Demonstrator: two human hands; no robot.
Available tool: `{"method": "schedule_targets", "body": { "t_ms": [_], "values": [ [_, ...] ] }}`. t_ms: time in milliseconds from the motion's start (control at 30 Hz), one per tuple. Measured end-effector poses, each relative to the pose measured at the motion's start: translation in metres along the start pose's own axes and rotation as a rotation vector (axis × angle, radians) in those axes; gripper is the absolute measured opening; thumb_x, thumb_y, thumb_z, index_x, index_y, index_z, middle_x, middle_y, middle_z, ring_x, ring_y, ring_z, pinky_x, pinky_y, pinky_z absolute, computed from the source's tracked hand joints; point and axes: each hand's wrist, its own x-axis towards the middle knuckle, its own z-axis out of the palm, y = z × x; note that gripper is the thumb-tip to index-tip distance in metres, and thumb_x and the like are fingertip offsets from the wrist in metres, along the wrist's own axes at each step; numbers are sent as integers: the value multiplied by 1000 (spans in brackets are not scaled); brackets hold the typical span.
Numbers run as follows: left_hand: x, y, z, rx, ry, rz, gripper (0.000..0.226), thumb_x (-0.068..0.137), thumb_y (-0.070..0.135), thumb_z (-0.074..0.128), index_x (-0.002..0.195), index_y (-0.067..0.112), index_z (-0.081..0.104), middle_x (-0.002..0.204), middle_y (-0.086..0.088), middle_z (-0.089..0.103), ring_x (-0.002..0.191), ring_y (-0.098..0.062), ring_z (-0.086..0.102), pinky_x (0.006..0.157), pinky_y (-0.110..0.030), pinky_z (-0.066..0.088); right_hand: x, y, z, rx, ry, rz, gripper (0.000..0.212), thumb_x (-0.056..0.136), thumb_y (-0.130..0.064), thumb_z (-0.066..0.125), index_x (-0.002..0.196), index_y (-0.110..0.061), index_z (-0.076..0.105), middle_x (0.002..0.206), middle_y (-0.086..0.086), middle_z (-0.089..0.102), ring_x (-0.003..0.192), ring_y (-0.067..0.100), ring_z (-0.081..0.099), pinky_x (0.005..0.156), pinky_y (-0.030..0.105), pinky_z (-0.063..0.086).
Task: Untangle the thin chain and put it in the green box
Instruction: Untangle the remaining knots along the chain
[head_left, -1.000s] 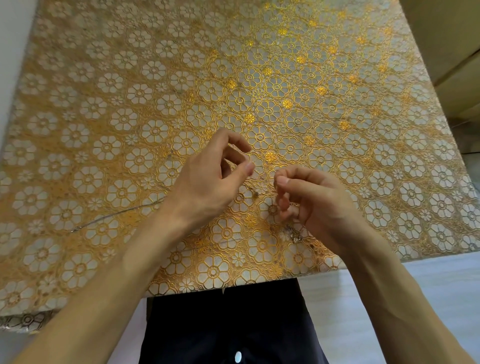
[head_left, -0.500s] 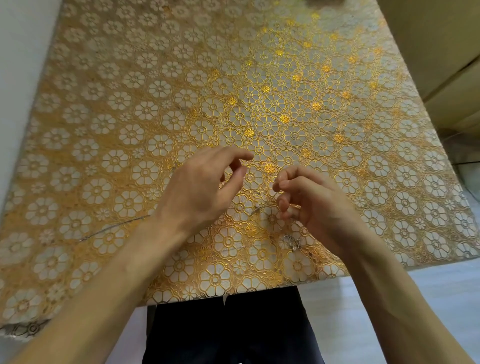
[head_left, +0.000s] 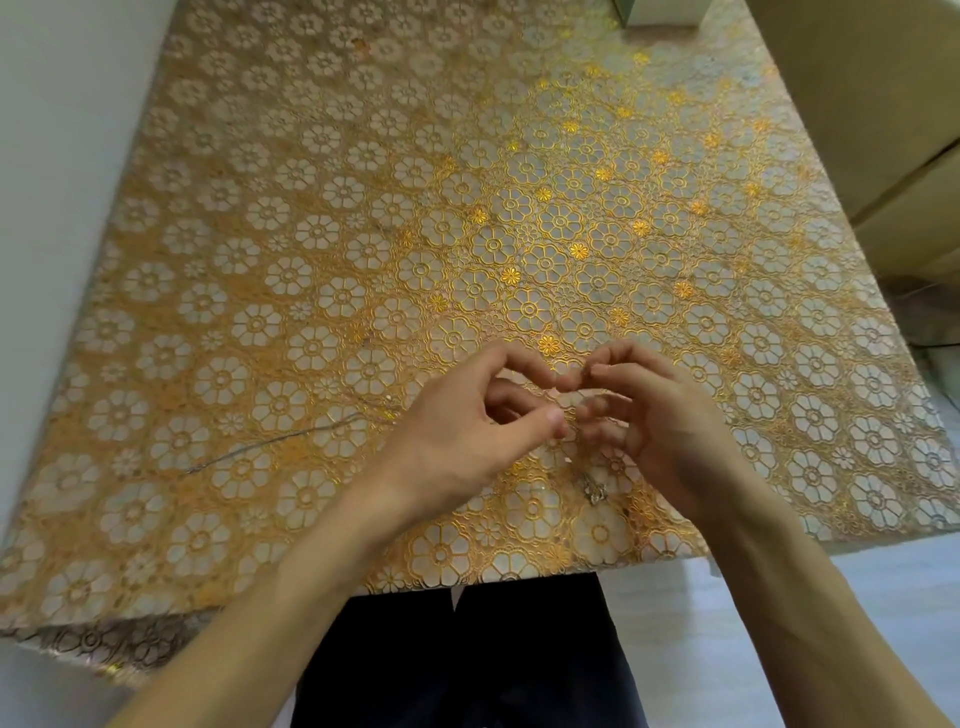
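While the left hand (head_left: 467, 431) and right hand (head_left: 670, 431) curl their fingers (head_left: 524, 364) tip to tip over the gold floral table (head_left: 311, 208), grip impossible to tell, the thin silver chain (head_left: 270, 441) trails away leftward, nearest the left hand.

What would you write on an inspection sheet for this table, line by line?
surface: gold flowered cloth covers the table and lies flat.
job's things: the thin chain lies on the cloth, with one strand running left from the hands. A small knotted clump lies just below the hands. The box looks pale green, stands at the far edge and is mostly cut off.
clutter: nothing seen.
grippers: the left hand and right hand are curled, index tips meeting. Whether they grip the chain is too fine to tell.
cables: nothing seen.
surroundings: white wall on the left, beige cupboards on the right, pale floor, dark trousers below the table edge.
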Motion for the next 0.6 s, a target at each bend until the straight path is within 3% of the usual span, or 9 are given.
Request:
{"method": "schedule_targets", "body": {
  "t_ms": [100, 167, 267, 400, 500, 600],
  "values": [
    [3, -6, -2, 182, 71, 40, 19, 91, 28, 71, 106, 31, 59, 97, 17, 74, 77, -6, 67, 70, -22, 52, -1, 0, -5, 134, -25, 29, 13, 92, -9, 47, 82, -16, 53, 88, 9, 72, 83, 21, 67, 75, 32, 50],
    [8, -13, -10, 287, 183, 53, 17, 94, 30, 66, 110, 30, 60, 103, 18, 68, 79, -6, 66, 75, -27, 56, -2, 0, -6, 202, -35, 46, 3, 83, -16, 50, 81, -16, 52, 78, 6, 68, 81, 22, 66, 79, 34, 47],
    [17, -22, -22, 473, 208, 76, 26, 95, 41, 60, 120, 31, 60, 112, 17, 59, 85, -3, 62, 81, -29, 57, 0, 0, -8, 242, -29, 59, 3, 84, -15, 49, 82, -15, 51, 70, 1, 57, 65, 16, 56, 70, 30, 43],
    [28, -27, -17, 784, 61, 105, 57, 87, 62, 58, 138, 37, 52, 129, 10, 49, 119, -9, 46, 104, -37, 47, 4, -3, -13, 176, -10, 46, 9, 91, -16, 50, 87, -15, 57, 74, 1, 57, 53, 10, 39, 61, 28, 34],
    [30, -29, -10, 887, 158, 202, 50, 88, 59, 64, 132, 35, 62, 124, 8, 53, 116, -11, 48, 93, -32, 49, 6, -6, -23, 40, 39, 2, 5, 87, -21, 66, 87, -16, 66, 77, 1, 63, 49, 10, 31, 60, 31, 31],
    [32, -33, -9, 887, 250, 291, 36, 87, 54, 66, 115, 33, 72, 110, 8, 60, 105, -14, 56, 80, -34, 55, 4, -11, -39, -150, 135, -48, 4, 94, -16, 65, 96, -14, 68, 81, 2, 69, 52, 10, 35, 59, 29, 33]
  ]
}}
